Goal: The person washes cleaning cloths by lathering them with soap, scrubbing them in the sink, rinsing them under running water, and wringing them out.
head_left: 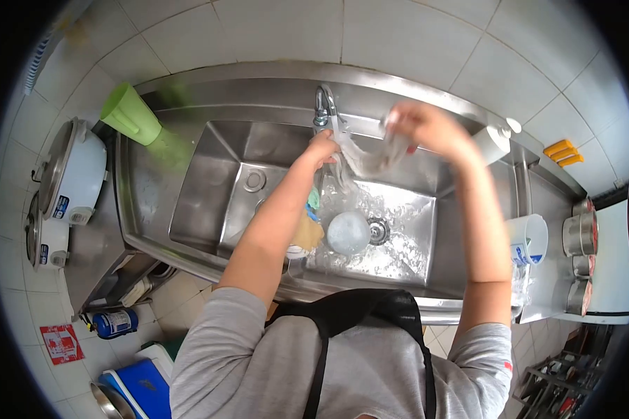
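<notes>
Under the faucet (pixel 324 105), a limp, whitish, see-through sheet (pixel 370 160) stretches between my two hands, wet and blurred; whether it is plastic or cloth I cannot tell. My left hand (pixel 321 149) is closed on its left end, close to the running water. Raised higher on the right, my right hand (pixel 423 128) pinches the other end, smeared by motion. Below them, a round frosted container (pixel 348 232) sits in the right sink basin (pixel 412 258) beside the drain. Tan and green pieces (pixel 306 234) lie partly hidden behind my left forearm.
A green pitcher (pixel 131 115) stands on the left ledge, a white bottle (pixel 493 143) at the back right. A clear plastic jug (pixel 528 237) and several metal tins (pixel 580 234) are on the right. Rice cookers (pixel 73 174) stand at the far left.
</notes>
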Available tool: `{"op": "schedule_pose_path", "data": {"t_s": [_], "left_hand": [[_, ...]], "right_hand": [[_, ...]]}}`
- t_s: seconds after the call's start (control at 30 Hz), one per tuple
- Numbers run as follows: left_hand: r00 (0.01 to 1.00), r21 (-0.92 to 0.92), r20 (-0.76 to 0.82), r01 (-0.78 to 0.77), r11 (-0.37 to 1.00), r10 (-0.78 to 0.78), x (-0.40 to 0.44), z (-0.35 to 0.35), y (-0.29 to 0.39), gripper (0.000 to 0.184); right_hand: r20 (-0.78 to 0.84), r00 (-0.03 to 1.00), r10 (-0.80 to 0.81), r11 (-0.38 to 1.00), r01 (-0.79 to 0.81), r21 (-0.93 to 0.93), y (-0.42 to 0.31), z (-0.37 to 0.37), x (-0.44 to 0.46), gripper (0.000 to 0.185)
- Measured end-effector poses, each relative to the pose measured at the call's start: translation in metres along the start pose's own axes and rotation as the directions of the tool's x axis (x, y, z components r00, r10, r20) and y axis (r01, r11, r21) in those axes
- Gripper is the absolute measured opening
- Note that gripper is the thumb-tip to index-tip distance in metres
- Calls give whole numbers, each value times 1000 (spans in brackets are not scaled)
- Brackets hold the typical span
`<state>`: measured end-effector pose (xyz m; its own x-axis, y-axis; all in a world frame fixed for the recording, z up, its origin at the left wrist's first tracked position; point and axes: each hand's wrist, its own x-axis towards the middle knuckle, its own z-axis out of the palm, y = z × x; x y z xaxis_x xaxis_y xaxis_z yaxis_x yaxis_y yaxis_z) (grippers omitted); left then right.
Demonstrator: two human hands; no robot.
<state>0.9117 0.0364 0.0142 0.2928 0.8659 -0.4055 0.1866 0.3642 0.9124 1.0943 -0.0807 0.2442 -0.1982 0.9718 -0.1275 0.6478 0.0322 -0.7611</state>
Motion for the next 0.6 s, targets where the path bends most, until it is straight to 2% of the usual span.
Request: {"op": "schedule_pose_path", "data": {"t_s": [0.03,0.07,0.1,0.17,0.2,0.23,0.27,0.3,0.33,0.43,0.47,0.53,0.57,0.6], "left_hand": [[999,-2,-38,-27,1000,27,2,-4,1,45],[999,23,-44,-26,999,27,1,-5,3,45],[998,49,-48,-28,998,30,-2,-5,7,46],[1000,41,-17,-25,999,26,-13,-3,15,46],[999,35,-13,-40,999,40,-15,-2,15,45],[998,29,-11,-60,998,60,-17,-3,17,44],[997,24,-11,-77,997,77,-18,-4,18,43],[994,-139,95,-31,990,44,-32,-7,33,43],[993,-222,96,-40,974,63,-41,-13,45,43],[987,-459,96,-73,885,132,-52,-34,56,45],[974,-620,106,-92,779,200,-50,-43,55,45],[976,-737,-27,-166,655,217,-54,-60,53,43],[975,-696,-43,-184,694,216,-54,-71,47,44],[975,-653,-60,-201,730,215,-53,-83,34,45]], "right_hand": [[128,990,66,996,-57,-72,37,23,20,15],[163,974,159,976,-131,-174,71,50,36,18],[112,994,9,907,39,-420,123,80,59,36],[-95,995,-3,961,-23,-274,155,129,78,64],[-175,964,-199,971,171,-165,175,156,96,75],[-273,884,-379,925,374,-73,182,173,112,87],[-300,906,-299,933,344,109,174,183,115,85],[-309,927,-214,907,306,291,165,196,114,84],[-299,946,-127,846,260,465,159,203,117,82],[-60,998,-14,797,47,602,172,224,135,71],[-69,997,-23,723,65,688,180,230,136,67],[-97,994,-48,550,107,828,187,226,138,59],[-108,994,-33,436,112,893,191,219,141,55],[-31,999,-18,282,35,959,189,202,139,53]]}}
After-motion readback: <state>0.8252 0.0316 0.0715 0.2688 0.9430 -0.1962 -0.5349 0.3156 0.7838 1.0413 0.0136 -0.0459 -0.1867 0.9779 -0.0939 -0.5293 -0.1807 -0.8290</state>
